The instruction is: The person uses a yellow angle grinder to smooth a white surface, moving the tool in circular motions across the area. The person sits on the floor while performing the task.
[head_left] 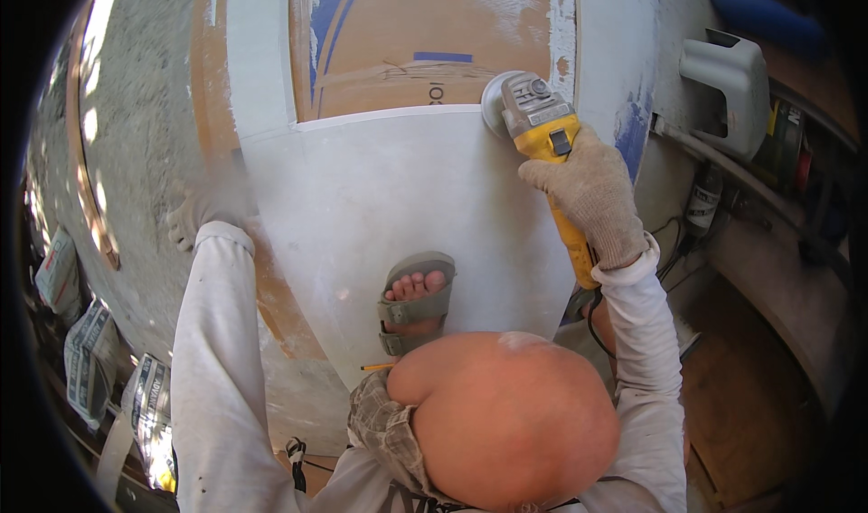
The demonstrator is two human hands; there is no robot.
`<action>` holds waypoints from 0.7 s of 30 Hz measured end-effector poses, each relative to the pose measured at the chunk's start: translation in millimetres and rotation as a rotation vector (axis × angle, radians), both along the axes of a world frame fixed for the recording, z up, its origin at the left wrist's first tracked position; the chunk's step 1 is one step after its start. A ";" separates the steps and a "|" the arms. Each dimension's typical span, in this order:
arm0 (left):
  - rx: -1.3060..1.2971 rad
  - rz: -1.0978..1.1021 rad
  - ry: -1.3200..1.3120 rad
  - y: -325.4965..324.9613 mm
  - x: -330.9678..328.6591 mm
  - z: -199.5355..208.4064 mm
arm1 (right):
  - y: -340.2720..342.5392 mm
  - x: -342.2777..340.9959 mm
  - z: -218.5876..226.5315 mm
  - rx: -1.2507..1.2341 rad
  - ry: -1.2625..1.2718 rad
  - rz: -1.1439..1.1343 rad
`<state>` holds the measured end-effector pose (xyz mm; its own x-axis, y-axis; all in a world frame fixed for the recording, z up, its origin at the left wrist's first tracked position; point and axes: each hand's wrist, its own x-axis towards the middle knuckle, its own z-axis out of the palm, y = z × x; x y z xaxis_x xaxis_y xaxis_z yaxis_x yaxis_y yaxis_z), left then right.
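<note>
Since control seems needed at the white panel's (389, 192) far edge, grinder (548, 138) is gripped by right hand (592, 197), fingers wrapped; left hand (206, 207) blurred, fingers cannot be judged.

Pale panel (362, 206): broad, smooth sheet; one sandalled foot (414, 309) planted on its lower part.
Brown cardboard (398, 34): beyond the panel's upper edge; blue markings, white smears.
Grey ground (145, 178): rough, at left; narrow wooden strip (96, 224) along it.

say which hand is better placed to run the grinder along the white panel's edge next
Probably the right hand: it grips the yellow grinder, its disc at the edge of the white panel. The left hand is far from the grinder.
</note>
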<state>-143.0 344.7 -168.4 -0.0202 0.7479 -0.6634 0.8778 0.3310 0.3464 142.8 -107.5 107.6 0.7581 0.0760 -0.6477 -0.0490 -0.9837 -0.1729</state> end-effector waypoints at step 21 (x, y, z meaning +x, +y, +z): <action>0.031 0.008 0.008 6.3 -7.4 4.9 | -33.4 10.8 4.9 -0.045 -0.087 -0.094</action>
<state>-150.4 351.0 -163.5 -0.0316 0.7679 -0.6398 0.8776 0.3277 0.3499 153.6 -140.9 112.5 0.8140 -0.0257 -0.5802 -0.1281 -0.9823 -0.1363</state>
